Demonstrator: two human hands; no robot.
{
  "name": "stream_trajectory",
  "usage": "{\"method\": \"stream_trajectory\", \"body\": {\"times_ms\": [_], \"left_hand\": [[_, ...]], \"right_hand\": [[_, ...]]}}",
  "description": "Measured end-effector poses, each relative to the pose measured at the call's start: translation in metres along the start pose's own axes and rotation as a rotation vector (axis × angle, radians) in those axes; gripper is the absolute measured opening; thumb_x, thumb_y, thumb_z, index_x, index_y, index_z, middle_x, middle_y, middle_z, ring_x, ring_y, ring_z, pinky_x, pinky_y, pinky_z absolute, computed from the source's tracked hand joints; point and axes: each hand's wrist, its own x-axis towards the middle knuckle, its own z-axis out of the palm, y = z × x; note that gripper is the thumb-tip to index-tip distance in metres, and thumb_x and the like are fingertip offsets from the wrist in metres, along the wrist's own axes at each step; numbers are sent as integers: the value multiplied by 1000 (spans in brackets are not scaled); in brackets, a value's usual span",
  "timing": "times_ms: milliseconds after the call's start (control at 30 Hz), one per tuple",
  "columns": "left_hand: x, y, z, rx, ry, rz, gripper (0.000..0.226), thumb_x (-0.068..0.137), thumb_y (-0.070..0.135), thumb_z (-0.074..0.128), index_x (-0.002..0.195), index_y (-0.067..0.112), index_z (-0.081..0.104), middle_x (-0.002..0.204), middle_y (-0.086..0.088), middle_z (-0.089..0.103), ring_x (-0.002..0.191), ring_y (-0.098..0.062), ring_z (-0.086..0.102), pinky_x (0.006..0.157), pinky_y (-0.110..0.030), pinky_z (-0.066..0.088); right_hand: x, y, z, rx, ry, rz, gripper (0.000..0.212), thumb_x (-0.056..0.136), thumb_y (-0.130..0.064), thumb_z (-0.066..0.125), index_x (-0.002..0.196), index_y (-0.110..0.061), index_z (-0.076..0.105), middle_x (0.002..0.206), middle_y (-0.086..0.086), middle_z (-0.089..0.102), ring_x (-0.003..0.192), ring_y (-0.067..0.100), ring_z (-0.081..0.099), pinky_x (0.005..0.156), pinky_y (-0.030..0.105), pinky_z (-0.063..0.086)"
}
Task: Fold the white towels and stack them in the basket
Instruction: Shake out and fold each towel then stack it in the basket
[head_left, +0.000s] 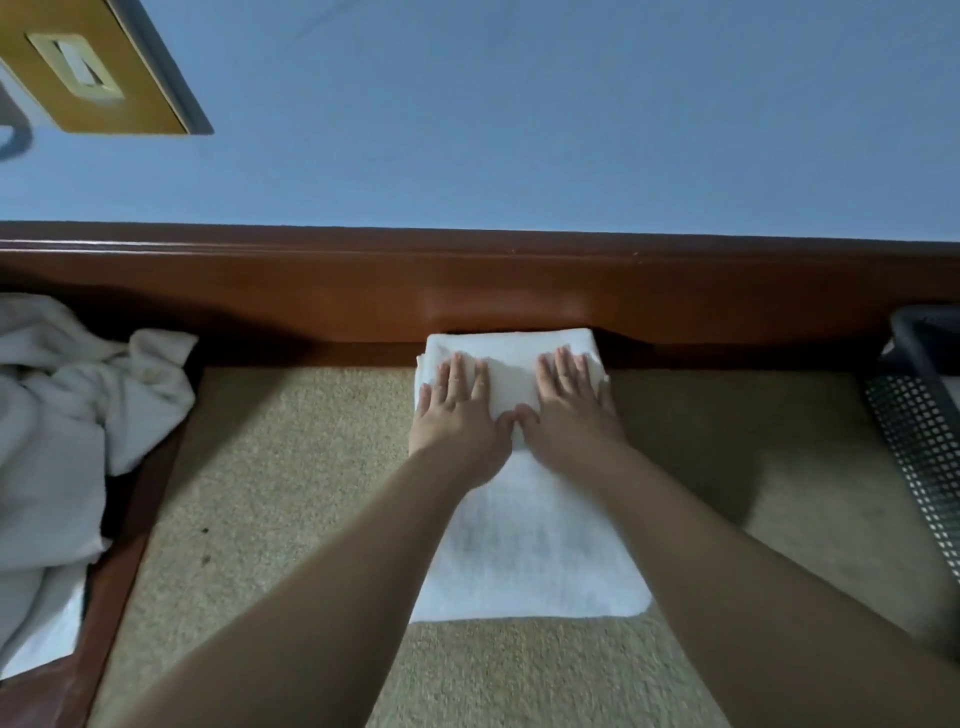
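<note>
Left hand (457, 415) and right hand (569, 410): flat, fingers straight, thumbs touching, pressing the far folded end of the white towel (524, 545) on the carpet (270, 478). Advice: smooth outward, square edges before next fold. Basket (924, 415) at right edge; unfolded towels (67, 415) left.

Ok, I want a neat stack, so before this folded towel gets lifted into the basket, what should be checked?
1. Both hands flat on the folded towel: left hand, right hand: ok.
2. Far fold laid over squarely: ok, though its left edge shows layers slightly offset.
3. Towel fully on the carpet: not ok, far end touches the wooden ledge.
4. Basket within reach at right: ok.
5. Room inside basket: cannot tell.
6. Unfolded towels left: not ok, still waiting.
</note>
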Motion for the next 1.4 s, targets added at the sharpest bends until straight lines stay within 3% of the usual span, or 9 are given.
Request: {"method": "stream_trajectory", "body": {"times_ms": [167,233,300,400,667,967,1133,1233,1400], "left_hand": [[-85,16,11,-98,47,18,68,110,50,19,166,23,-10,171,-6,-25,157,-22,-26,126,-38,-16],[-113,12,32,-88,68,19,67,110,52,16,166,25,-8,171,-7,-25,156,-21,-27,123,-35,-20],[-123,3,56,-65,109,31,67,110,55,13,166,28,-13,171,-4,-27,155,-19,-32,123,-31,-22],[-115,-7,77,-43,153,61,72,108,60,11,162,28,-25,167,-1,-36,151,-16,-39,125,-35,-21],[-101,-12,101,-6,257,88,73,109,60,16,164,26,-18,171,-8,-26,158,-23,-26,128,-41,-10],[-111,-5,68,61,3,66,77,107,60,8,159,19,-32,161,-12,-44,152,-28,-37,129,-44,-14],[-167,-27,66,62,37,277,94,99,72,34,166,20,-8,168,-14,-24,158,-31,-15,130,-45,6],[-182,-56,87,181,111,369,102,86,38,77,165,7,20,170,-23,10,155,-40,23,115,-51,46],[-177,-55,90,312,172,367,98,71,4,86,155,-8,37,159,-34,34,145,-46,40,103,-48,49]], "right_hand": [[-109,-19,12,-18,-13,-26,68,108,-56,6,163,-27,-20,167,4,-35,152,29,-37,125,55,-16],[-141,-16,40,-32,108,-39,66,108,-53,7,167,-24,-2,172,9,-18,157,33,-22,127,55,-7],[-149,-5,65,-40,163,-27,66,108,-55,6,167,-26,12,174,11,-1,160,34,-8,125,55,3],[-138,9,87,-30,146,-48,65,109,-58,6,166,-30,-6,173,8,-15,158,28,-23,127,52,-1],[-126,14,95,-50,220,-58,68,109,-56,22,168,-25,9,173,17,-2,160,36,-10,128,58,11],[-141,17,80,-55,68,-139,71,108,-63,7,164,-28,-20,166,7,-37,150,24,-41,126,51,-12],[-187,50,85,-41,84,-319,77,106,-60,28,167,-26,-6,172,2,-22,157,18,-28,128,44,-7],[-203,76,89,-18,87,-378,77,105,-44,40,167,-25,-2,174,-3,-17,159,17,-20,129,42,2],[-191,85,94,-14,224,-411,76,93,-5,59,163,-9,30,172,11,21,161,24,8,129,44,22]]}}
